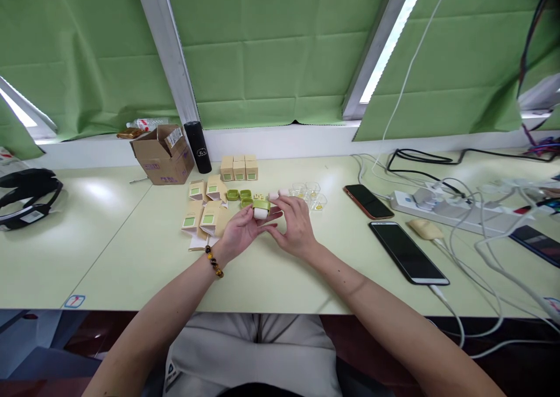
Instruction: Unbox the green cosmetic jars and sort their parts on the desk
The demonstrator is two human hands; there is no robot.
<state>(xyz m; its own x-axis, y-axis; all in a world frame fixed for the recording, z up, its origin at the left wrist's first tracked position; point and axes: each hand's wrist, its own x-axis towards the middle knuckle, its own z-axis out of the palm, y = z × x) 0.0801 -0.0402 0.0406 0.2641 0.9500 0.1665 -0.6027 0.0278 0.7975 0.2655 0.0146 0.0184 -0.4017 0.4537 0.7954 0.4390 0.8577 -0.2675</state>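
Note:
My left hand (240,232) has its thumb and fingers closed round a small green and white piece (261,211); its exact kind is too small to tell. Curved around its right side, my right hand (295,222) has thumb and forefinger apart, the fingertips close to the piece. Whether they touch it I cannot tell. Just beyond lie small green open boxes (233,195) and pale pink-white cylinders (279,194). Several clear plastic cups (311,191) with yellow marks stand to the right. Left of my hands are opened kraft paper boxes (214,216) with green labels.
Closed kraft boxes (238,168) stand at the back, near a black bottle (198,147) and an open cardboard carton (163,155). On the right lie two phones (409,252), a white power strip (455,213) and tangled cables. A black headset (30,198) sits far left.

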